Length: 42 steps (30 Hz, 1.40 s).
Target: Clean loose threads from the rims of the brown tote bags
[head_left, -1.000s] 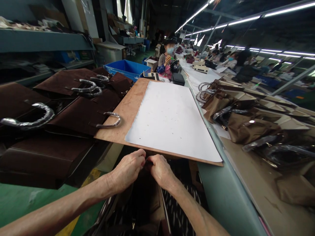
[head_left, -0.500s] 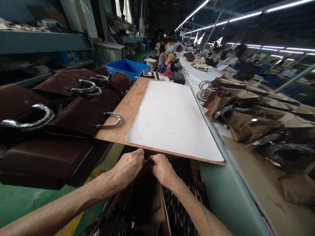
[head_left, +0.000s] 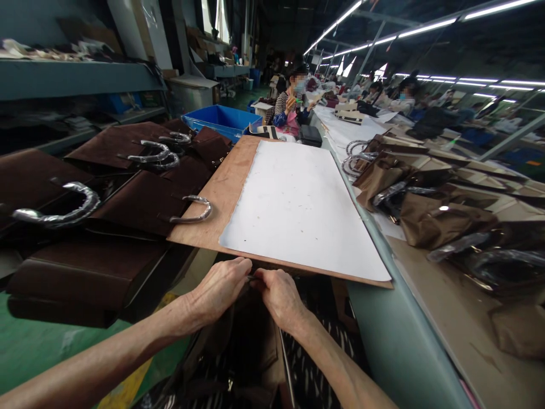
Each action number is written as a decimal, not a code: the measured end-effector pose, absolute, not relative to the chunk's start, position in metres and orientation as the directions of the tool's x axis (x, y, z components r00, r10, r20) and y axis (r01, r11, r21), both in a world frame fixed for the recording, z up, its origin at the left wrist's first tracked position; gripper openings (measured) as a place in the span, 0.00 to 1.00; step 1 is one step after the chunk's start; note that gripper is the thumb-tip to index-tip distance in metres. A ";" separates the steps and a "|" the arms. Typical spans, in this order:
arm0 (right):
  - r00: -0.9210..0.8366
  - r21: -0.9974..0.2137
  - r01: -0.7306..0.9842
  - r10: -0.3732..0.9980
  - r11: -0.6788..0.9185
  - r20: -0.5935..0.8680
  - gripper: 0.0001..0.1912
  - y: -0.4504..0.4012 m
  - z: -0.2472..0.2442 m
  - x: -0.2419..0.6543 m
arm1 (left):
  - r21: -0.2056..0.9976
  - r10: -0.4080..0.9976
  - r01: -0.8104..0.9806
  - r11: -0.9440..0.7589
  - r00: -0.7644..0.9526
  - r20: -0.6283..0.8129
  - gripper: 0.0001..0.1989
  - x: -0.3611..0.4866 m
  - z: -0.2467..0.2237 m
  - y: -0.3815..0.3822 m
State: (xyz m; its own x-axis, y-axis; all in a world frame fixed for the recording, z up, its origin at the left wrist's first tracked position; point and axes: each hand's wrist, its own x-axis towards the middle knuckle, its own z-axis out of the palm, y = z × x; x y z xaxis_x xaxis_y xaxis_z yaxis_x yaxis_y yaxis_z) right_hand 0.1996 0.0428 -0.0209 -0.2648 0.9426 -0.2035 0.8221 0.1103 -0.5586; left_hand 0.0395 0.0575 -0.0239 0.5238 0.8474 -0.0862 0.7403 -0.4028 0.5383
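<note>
In front of my body, below the board's near edge, is a dark brown bag (head_left: 255,341), its inside deep in shadow. At its far edge my left hand (head_left: 227,284) is closed in a pinch, thumb and fingers pressed together. Close beside it, my right hand (head_left: 276,292) pinches the same edge from the other side. A small piece of the edge shows between the fingertips; its detail is too dark to make out. Just beyond both hands lies a wooden board (head_left: 208,227) with a white sheet (head_left: 298,210) on it.
Dark brown bags (head_left: 131,204) with plastic-wrapped handles are piled on the left. Bronze-brown bags (head_left: 443,216) crowd the bench (head_left: 426,341) on the right. A blue bin (head_left: 221,118) stands beyond the board, near a seated co-worker (head_left: 292,105) in a striped top.
My hands stay pinched at the bag's edge, with hardly any movement. The whole view has shifted slightly. The seated co-worker's hands and head have moved a little.
</note>
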 end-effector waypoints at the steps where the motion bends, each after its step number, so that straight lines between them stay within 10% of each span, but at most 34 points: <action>1: -0.262 -0.544 0.831 0.944 0.117 -0.198 0.10 0.043 -0.022 0.200 | 0.544 0.850 0.751 -0.375 0.512 -0.121 0.08 0.038 -0.024 0.057; 5: -0.256 -0.505 0.854 0.946 0.124 -0.200 0.09 0.046 -0.026 0.200 | 0.522 0.868 0.828 -0.205 0.400 -0.293 0.33 0.029 -0.021 0.056; 16: -0.306 -0.465 0.867 0.928 0.179 -0.214 0.11 0.049 -0.016 0.200 | 0.773 0.724 0.622 -0.122 0.589 -0.359 0.13 0.012 -0.015 0.078; 24: -0.272 -0.446 0.882 0.937 0.151 -0.220 0.11 0.051 -0.022 0.193 | 0.235 0.814 0.850 -0.471 0.522 -0.256 0.09 0.021 -0.012 0.072; 30: -0.243 -0.434 0.892 0.945 0.129 -0.219 0.10 0.052 -0.024 0.192 | 0.111 0.761 0.789 -0.604 0.613 -0.211 0.07 0.019 -0.018 0.068; 42: -0.229 -0.484 0.869 0.953 0.107 -0.200 0.11 0.050 -0.025 0.194 | 0.472 0.852 0.823 -0.315 0.465 -0.240 0.08 0.023 -0.012 0.082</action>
State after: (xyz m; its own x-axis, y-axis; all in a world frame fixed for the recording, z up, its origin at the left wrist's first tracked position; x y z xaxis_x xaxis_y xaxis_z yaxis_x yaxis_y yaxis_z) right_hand 0.1942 0.0503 -0.0253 -0.2288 0.9527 -0.2000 0.8685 0.1069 -0.4840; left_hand 0.0226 0.0821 -0.0120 0.4646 0.8523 -0.2404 0.8230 -0.3154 0.4724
